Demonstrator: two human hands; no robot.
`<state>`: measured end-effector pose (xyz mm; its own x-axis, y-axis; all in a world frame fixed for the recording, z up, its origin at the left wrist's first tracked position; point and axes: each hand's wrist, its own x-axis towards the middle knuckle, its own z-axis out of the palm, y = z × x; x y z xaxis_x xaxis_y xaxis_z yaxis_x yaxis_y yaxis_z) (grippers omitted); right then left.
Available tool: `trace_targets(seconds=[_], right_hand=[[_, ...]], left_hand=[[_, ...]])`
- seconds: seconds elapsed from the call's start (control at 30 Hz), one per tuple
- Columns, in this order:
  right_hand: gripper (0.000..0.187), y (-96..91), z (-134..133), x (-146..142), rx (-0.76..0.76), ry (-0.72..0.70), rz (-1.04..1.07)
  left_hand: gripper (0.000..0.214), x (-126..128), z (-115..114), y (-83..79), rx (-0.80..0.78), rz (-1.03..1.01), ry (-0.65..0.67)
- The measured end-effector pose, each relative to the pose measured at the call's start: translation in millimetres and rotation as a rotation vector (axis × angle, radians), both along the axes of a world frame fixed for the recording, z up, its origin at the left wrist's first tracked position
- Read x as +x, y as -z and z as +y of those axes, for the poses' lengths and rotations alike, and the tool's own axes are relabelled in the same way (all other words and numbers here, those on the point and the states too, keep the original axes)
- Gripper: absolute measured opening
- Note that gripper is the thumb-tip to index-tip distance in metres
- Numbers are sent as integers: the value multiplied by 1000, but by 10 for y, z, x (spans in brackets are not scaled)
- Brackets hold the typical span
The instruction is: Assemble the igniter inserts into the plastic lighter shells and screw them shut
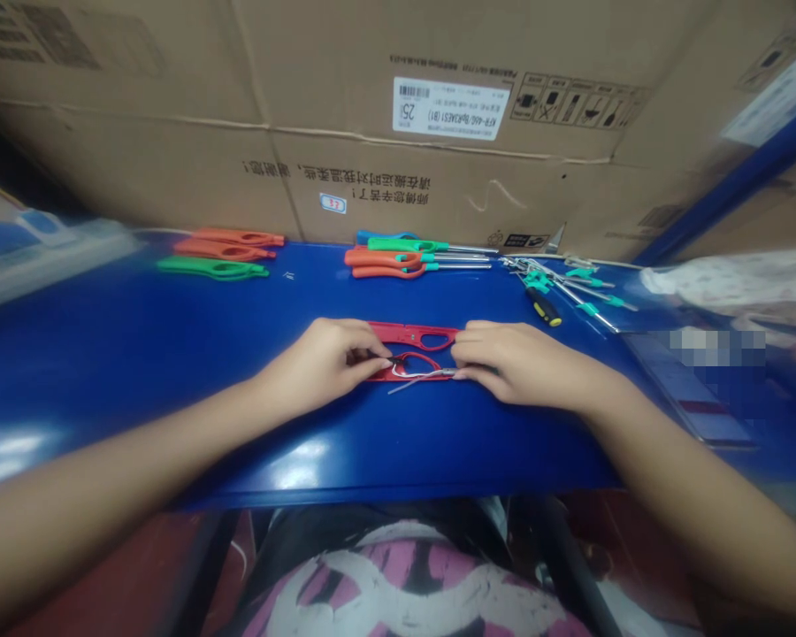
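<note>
Two red lighter casing halves lie on the blue table in front of me, the back one (408, 335) above the front one (379, 376). Thumb and fingers of my left hand (335, 358) pinch a small black part (399, 361) over the front half. A white wire (404, 374) runs from there toward my right hand, and a thin clear-grey strand (401, 387) sticks out at the front. My right hand (504, 358) is closed around the right end of the front half, where the wires meet; its fingers also touch the back half and partly hide both ends.
Orange and green casings (222, 252) lie at the back left. Several assembled lighters (388, 260) with metal rods sit at the back middle. Loose rods with teal parts (587, 296) and a black-yellow screwdriver (544, 307) lie right. A phone (696, 398) rests far right. A cardboard box (345, 88) stands behind.
</note>
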<state>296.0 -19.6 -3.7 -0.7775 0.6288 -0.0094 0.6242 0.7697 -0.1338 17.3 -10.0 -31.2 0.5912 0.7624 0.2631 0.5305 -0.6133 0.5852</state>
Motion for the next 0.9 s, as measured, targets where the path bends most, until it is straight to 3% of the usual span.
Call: trace_targets(seconds=[0.27, 0.9], right_hand=[[21, -32, -78, -42, 89, -17, -82], [23, -94, 15, -138, 75, -60, -158]], left_hand=[[9, 7, 10, 28, 10, -5, -10], [10, -1, 29, 6, 28, 31, -22]])
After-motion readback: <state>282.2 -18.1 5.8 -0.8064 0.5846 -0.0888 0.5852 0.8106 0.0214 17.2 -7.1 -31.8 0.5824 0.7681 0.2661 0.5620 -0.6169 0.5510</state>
